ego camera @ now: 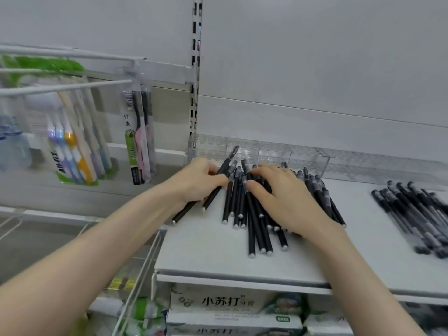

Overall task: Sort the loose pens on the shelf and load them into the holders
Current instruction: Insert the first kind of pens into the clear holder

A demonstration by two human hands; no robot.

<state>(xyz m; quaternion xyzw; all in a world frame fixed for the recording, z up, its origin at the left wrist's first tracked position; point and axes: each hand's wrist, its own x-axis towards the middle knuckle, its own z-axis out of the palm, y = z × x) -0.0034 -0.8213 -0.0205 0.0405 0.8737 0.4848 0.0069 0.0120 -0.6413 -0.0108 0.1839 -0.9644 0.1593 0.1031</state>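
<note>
Your left hand [201, 181] has fingers curled round a couple of black pens [229, 163]. Your right hand [286, 200] rests loosely, gripping nothing, on the pile [242, 209] on the shelf [206, 251]. Line the caps up before dropping them into the clear holders [303, 155] behind.

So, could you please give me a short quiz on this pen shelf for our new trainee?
1. True or false: the clear holders already contain pens.
2. The left hand grips: A) black pens, B) a toothbrush, C) nothing.
3. How many separate pen piles lie on the shelf?
Key: 1 false; 2 A; 3 two: one pile under the right hand, a second pile further right.
</note>
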